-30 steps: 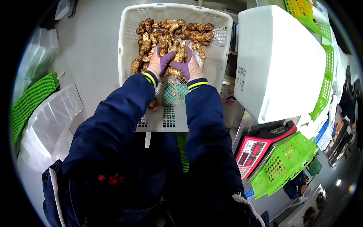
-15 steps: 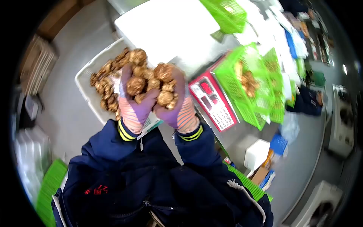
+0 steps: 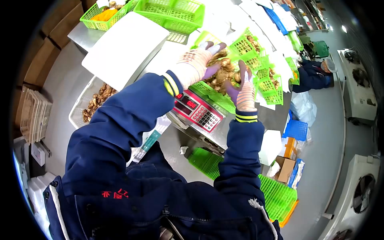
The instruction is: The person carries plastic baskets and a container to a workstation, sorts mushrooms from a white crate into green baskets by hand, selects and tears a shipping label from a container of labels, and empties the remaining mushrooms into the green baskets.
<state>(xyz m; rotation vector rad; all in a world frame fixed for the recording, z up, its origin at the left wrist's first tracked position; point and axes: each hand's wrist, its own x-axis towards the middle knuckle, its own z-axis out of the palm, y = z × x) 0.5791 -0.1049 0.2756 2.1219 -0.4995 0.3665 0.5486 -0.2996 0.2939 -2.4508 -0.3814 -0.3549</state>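
Observation:
My left hand (image 3: 202, 62), in a striped glove with purple palm and fingers, is open over a green basket (image 3: 212, 97). Its fingers are stretched out at the far left side of a pile of knobbly golden-brown roots (image 3: 225, 76). On the pile's right side, my right hand (image 3: 243, 88), gloved the same way, has thumb and fingers apart. The basket stands at a red and white digital scale (image 3: 198, 113), whose display shows red digits. More of the roots (image 3: 98, 102) lie in a white crate (image 3: 78, 108) on the left, partly covered by a white board (image 3: 124, 50).
Smaller green baskets (image 3: 264, 76) with roots stand to the right. Large green baskets (image 3: 170, 16) are at the back. Another person (image 3: 314, 76) is bent over at far right. Green crates (image 3: 278, 196) and a white box (image 3: 271, 148) sit low on the right.
Both hands have moved right, from above the white crate to the basket at the scale. The roots they held together between them have been let go, and the hands are apart.

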